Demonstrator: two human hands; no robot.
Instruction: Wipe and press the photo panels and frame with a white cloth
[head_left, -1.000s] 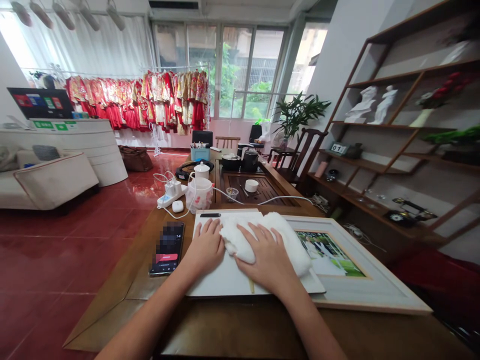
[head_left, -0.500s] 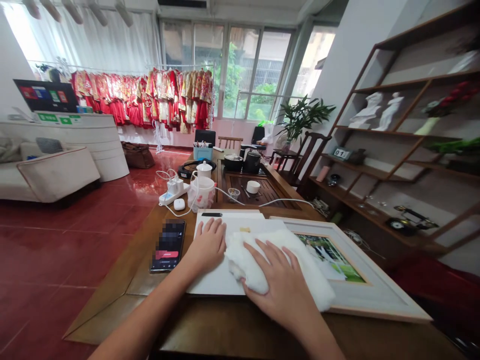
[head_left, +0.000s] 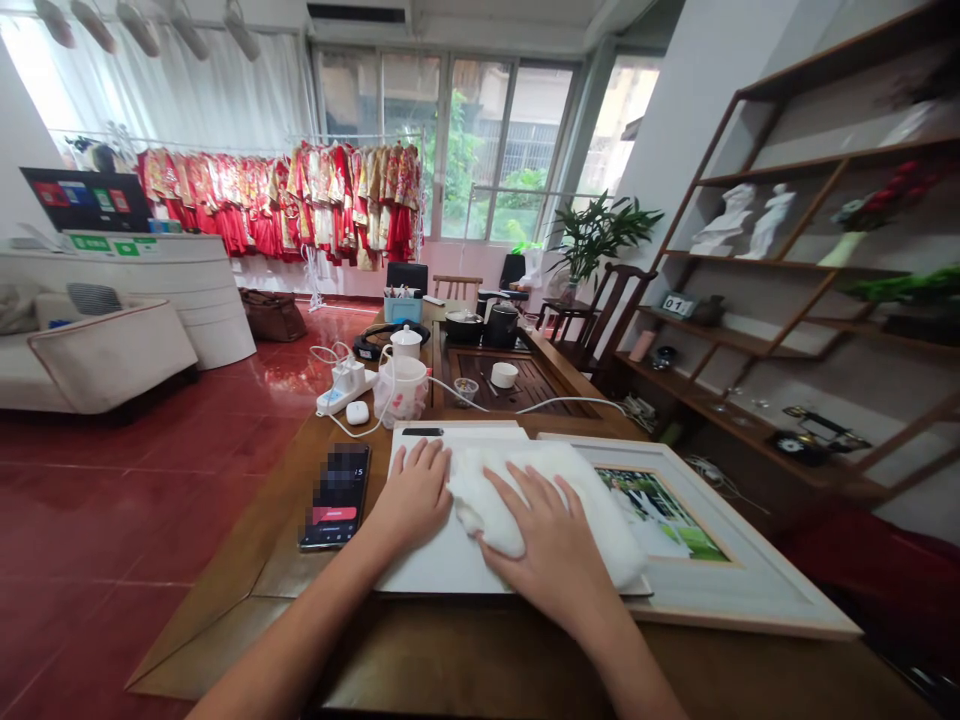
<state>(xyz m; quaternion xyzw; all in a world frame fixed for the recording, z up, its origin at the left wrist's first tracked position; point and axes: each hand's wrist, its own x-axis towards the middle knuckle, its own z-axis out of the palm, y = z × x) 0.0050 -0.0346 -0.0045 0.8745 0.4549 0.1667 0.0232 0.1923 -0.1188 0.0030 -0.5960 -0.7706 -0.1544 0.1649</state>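
Note:
My left hand (head_left: 420, 490) lies flat on the left part of a white board (head_left: 420, 575), its fingers stretched forward and holding nothing. A thick, fluffy white cloth (head_left: 600, 510) is bunched on the board's right side. My right hand (head_left: 544, 540) presses on this cloth from above, its fingers spread over the top and its thumb against the near edge. Part of the cloth reaches a framed photo (head_left: 772, 590), which lies partly beside the board. A small dark strip (head_left: 423, 432) is at the board's far edge.
Left of the board lies a phone (head_left: 336, 495). Beyond are a power strip (head_left: 345, 395) with a white cable, a small white case (head_left: 358, 412), a cup in a frilled cover (head_left: 401, 390) and a tea tray (head_left: 536, 385). Wooden shelves (head_left: 780, 345) stand on the right.
My right hand and the cloth have slid slightly forward and left. A small yellowish patch seen on the board earlier is now covered by the cloth. My left hand stays in place.

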